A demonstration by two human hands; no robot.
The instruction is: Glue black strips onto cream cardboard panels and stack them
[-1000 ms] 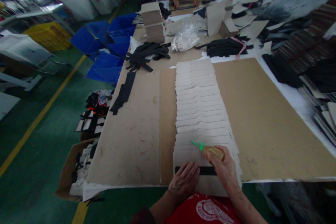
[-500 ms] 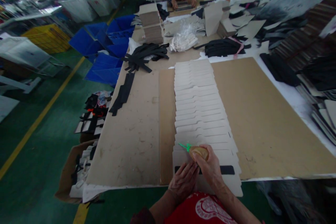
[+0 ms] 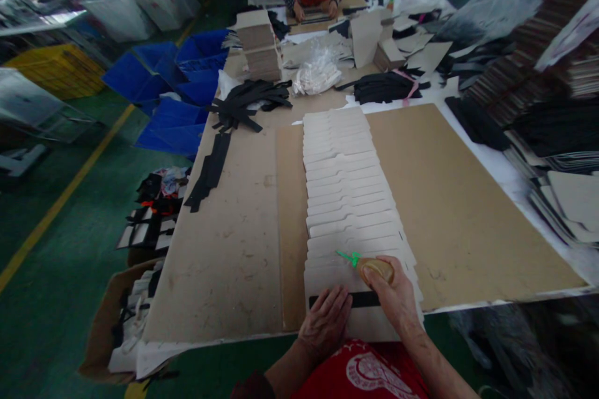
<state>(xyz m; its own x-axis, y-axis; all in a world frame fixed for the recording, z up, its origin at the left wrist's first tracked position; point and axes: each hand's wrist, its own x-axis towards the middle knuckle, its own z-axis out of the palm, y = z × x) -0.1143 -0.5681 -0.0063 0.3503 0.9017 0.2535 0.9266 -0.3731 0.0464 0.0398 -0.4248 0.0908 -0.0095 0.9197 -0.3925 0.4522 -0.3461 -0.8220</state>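
Cardboard panels lie overlapped in a long row on the bench, over a brown board that shows along both sides. Across the nearest panel runs a black strip, its right end hidden by the right hand. That hand's fingers are wrapped around a tan squeeze bottle. The left hand lies flat over the strip, fingers extended and gripping nothing. Smallest, the bottle's green nozzle points left above the panels.
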